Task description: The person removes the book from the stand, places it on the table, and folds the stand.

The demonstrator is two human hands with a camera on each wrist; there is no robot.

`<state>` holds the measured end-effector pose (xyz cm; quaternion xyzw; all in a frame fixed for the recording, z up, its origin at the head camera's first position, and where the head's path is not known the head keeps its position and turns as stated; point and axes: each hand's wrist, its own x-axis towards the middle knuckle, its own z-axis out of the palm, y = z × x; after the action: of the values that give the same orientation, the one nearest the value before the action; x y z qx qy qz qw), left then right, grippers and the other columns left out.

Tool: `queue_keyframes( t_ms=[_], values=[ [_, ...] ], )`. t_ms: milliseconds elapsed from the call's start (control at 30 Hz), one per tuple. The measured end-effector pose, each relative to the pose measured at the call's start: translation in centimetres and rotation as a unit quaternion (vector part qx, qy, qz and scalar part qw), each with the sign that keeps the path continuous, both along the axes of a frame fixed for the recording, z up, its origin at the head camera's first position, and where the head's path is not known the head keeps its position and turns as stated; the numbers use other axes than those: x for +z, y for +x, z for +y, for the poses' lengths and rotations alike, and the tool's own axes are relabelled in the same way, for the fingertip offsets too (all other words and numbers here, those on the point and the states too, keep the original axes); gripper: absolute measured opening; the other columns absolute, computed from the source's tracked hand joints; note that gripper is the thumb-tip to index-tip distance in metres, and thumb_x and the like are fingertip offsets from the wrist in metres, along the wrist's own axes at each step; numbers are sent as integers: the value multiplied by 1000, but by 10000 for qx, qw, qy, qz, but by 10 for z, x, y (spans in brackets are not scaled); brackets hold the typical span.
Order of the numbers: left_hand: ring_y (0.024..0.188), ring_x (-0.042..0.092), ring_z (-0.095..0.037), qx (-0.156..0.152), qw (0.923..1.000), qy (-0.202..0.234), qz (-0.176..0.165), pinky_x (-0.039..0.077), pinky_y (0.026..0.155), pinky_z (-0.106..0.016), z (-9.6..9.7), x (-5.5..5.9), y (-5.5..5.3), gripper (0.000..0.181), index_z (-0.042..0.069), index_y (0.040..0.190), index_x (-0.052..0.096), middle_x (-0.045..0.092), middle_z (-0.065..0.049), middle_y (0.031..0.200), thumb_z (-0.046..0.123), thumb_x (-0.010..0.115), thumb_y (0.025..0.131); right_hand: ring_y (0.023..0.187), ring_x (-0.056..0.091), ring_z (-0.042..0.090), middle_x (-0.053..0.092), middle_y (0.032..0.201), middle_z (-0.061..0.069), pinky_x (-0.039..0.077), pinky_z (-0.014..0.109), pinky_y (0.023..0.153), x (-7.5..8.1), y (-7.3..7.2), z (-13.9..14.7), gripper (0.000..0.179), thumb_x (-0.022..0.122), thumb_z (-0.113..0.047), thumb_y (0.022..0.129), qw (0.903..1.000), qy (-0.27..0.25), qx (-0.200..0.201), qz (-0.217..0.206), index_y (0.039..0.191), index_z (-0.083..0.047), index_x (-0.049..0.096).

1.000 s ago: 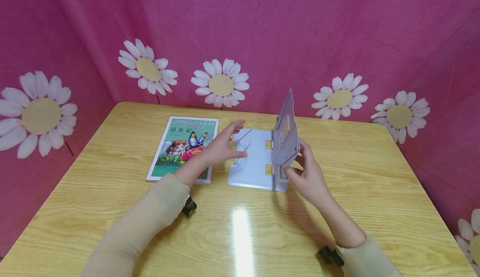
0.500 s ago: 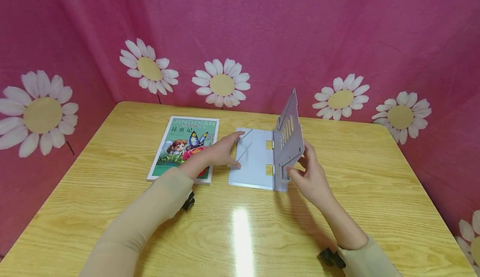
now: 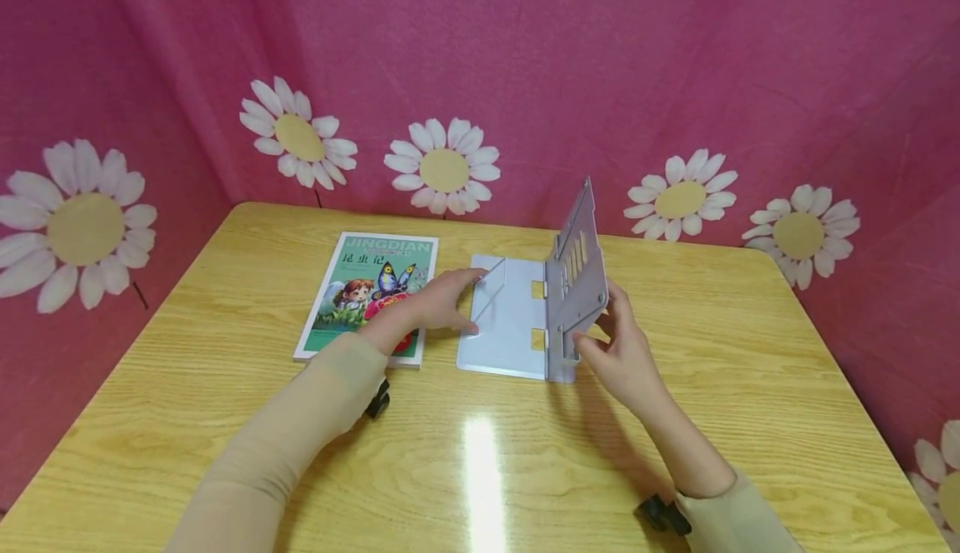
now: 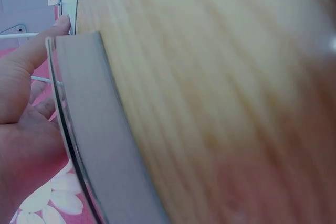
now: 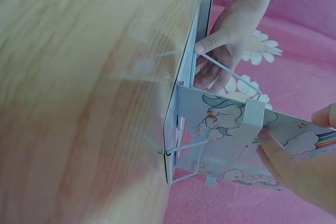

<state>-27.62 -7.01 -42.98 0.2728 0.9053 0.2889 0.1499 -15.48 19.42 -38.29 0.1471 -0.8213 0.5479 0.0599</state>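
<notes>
A light-coloured metal book stand (image 3: 513, 328) lies unfolded on the table, its hinged panel (image 3: 581, 282) tilted upright at the right. Unicorn pictures (image 5: 223, 116) cover the panel's right-hand face. At the base's left end a bent wire support (image 3: 491, 303) rises. My left hand (image 3: 442, 303) spans that end, thumb and index finger set apart at the wire's two legs; its other fingers are partly hidden. My right hand (image 3: 622, 357) grips the panel's near right edge, thumb towards me and fingers behind it. In the right wrist view the fingers (image 5: 275, 156) touch the printed face by a white clip.
A green-covered children's book (image 3: 360, 266) lies flat left of the stand, partly under my left forearm. The wooden table (image 3: 735, 353) meets a pink cloth with white daisies (image 3: 442, 168) at its back. A dark wrist-camera mount (image 3: 663, 513) sits at my right cuff.
My left hand has come down slightly from above the base onto the wire support at its left end. The panel has tipped a little to the right; my right hand keeps its grip.
</notes>
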Motion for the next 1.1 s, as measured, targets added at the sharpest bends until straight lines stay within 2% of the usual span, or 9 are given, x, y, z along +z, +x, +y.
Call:
queue_keyframes(
  t_ms=[233, 700, 1100],
  values=[
    [139, 27, -28, -38, 10000, -69, 52, 22, 115, -42, -1, 1, 0, 89, 12, 148, 29, 33, -10, 151, 26, 80, 76, 123, 48, 36, 39, 142, 17, 51, 19, 81, 0, 0, -1, 73, 55, 9, 84, 10000, 1, 0, -18, 146, -14, 23],
    [136, 30, -30, -180, 9983, -534, 114, 26, 112, -45, 3, 9, -3, 87, 16, 147, 34, 36, -11, 148, 31, 80, 75, 124, 46, 37, 38, 144, 17, 50, 19, 81, -1, 0, -1, 74, 54, 10, 84, 10000, -34, 16, -15, 146, -15, 23],
    [125, 34, -28, -452, 9944, -935, 185, 31, 107, -42, 5, 11, -8, 87, 19, 147, 34, 41, -10, 136, 36, 79, 75, 122, 48, 37, 39, 142, 19, 50, 16, 81, 0, 0, -2, 74, 54, 10, 84, 10000, 25, -36, -25, 146, -13, 23]
  ],
)
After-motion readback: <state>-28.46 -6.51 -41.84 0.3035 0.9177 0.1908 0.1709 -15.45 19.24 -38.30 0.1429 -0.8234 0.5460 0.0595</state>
